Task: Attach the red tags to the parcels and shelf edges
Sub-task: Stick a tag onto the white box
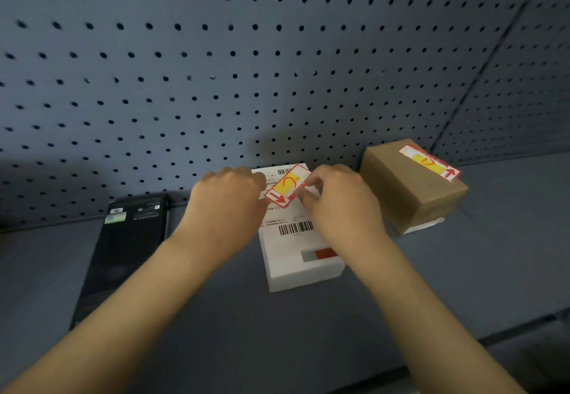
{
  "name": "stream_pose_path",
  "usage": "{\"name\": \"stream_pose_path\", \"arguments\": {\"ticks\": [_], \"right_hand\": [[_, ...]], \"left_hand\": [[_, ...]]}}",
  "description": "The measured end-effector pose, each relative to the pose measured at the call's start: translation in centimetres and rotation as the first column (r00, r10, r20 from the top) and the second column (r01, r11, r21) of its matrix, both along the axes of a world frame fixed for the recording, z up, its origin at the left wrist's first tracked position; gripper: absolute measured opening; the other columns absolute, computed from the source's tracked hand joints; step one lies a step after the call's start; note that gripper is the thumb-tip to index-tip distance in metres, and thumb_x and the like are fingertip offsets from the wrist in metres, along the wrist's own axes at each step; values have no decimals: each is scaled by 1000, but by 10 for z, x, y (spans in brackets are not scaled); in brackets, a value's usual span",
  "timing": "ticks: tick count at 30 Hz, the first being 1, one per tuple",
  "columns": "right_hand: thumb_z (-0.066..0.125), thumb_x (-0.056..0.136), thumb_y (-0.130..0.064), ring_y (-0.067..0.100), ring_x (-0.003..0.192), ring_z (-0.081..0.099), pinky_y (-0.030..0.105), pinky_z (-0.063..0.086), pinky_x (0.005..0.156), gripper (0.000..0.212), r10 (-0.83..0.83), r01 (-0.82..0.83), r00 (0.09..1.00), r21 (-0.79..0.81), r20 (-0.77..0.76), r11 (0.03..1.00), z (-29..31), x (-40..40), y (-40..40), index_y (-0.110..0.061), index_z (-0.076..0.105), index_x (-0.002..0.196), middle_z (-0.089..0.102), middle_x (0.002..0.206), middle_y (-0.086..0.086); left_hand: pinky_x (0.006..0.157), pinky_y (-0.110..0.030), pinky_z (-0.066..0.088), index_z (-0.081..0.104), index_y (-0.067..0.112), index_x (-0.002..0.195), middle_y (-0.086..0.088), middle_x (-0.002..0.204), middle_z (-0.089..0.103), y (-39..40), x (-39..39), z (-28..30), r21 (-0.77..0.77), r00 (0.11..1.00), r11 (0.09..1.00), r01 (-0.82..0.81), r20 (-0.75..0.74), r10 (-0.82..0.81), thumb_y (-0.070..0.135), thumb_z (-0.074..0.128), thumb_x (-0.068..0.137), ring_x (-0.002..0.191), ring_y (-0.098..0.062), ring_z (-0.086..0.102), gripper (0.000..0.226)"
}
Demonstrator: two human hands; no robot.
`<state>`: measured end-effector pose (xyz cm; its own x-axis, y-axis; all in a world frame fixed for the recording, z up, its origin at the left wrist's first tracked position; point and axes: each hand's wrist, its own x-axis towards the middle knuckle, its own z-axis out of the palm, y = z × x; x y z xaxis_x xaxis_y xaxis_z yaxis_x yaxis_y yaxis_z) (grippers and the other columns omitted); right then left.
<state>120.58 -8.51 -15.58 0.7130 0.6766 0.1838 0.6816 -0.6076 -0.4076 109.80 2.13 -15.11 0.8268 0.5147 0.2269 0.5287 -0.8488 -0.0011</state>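
Left hand [229,197] and right hand [339,199] — each grip pinching the red-bordered yellow paper tag [286,186] | tag over white labelled parcel [297,233] — on grey shelf [216,316]

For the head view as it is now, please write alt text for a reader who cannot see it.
Two bare hands, left hand and right hand, hold a red tag over a white parcel on a grey shelf. A brown parcel at right carries a tag; a black box lies left.

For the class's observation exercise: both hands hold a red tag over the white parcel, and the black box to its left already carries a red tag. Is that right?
Not quite. The head view shows the tagged one is the brown parcel on the right; the black box has none. Both hands do hold a red tag over the white parcel.
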Motion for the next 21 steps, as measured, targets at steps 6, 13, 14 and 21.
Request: {"name": "stream_pose_path", "arguments": {"ticks": [6, 13, 14, 21], "right_hand": [[54, 80, -66, 27, 109, 53, 38, 47, 82, 68, -99, 95, 995, -194, -11, 976, -6, 14, 25, -12, 48, 120, 54, 120, 10], [54, 83, -62, 25, 95, 60, 36, 51, 74, 54, -121, 91, 984, -214, -129, 972, -6, 29, 22, -14, 56, 109, 63, 108, 6], [53, 86, -59, 24, 91, 60, 35, 50, 71, 48, -104, 73, 984, -206, -145, 976, -6, 31, 20, -15, 59, 105, 65, 106, 5], [59, 90, -40, 20, 87, 66, 35, 56, 68, 28, -5, -1, 990, -45, -144, 999, -6, 41, 3, -19, 61, 107, 69, 103, 1]], "left_hand": [[73, -31, 50, 61, 20, 107, 3, 102, 64, 12, 5, 2, 1, 999, 1000, -15, -28, 15, 37, 47, 93, 85, -20, 60, 26], [73, -30, 47, 61, 21, 105, 3, 101, 63, 7, 10, 5, -22, 996, 996, -84, -15, 83, 37, 47, 93, 85, -20, 60, 24], [74, -30, 47, 61, 21, 106, 3, 101, 63, 5, 12, 6, -21, 996, 996, -92, -12, 92, 38, 47, 93, 86, -20, 60, 25], [80, -31, 49, 61, 23, 113, 4, 105, 65, -18, 15, 7, -34, 988, 988, -153, 25, 154, 39, 47, 93, 91, -20, 62, 29]]}}
